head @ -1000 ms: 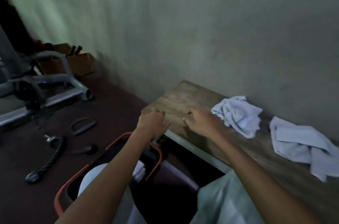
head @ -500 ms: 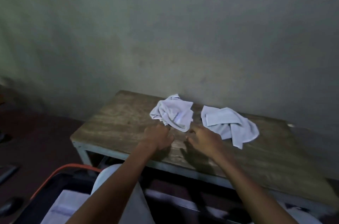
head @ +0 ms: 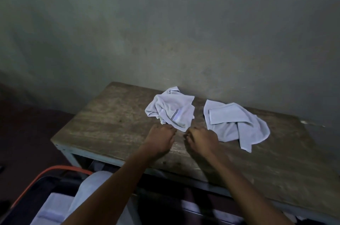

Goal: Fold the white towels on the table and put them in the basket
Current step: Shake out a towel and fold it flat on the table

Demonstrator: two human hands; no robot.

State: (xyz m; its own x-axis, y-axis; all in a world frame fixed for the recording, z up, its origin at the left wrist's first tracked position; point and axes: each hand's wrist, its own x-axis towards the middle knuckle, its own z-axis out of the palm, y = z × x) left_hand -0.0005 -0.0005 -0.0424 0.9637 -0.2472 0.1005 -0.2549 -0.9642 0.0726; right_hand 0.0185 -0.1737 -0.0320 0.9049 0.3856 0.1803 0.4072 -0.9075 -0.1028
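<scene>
On table (head: pixel 114 125) — two crumpled towels (head: pixel 172 110)

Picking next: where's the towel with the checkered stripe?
Head view: the striped towel lies crumpled mid-table by the wall, left of the plain towel, just beyond the left hand.

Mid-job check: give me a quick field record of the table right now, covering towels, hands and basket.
towels on table: two, both crumpled, unfolded
left towel: near the wall, has a small checkered strip
right towel: lies apart from the left one
left hand: curled, at the left towel's near corner; grip unclear
right hand: curled, between the two towels; grip unclear
table: wooden top, against the wall
basket: orange rim, lower left beside the table; white cloth visible inside
</scene>
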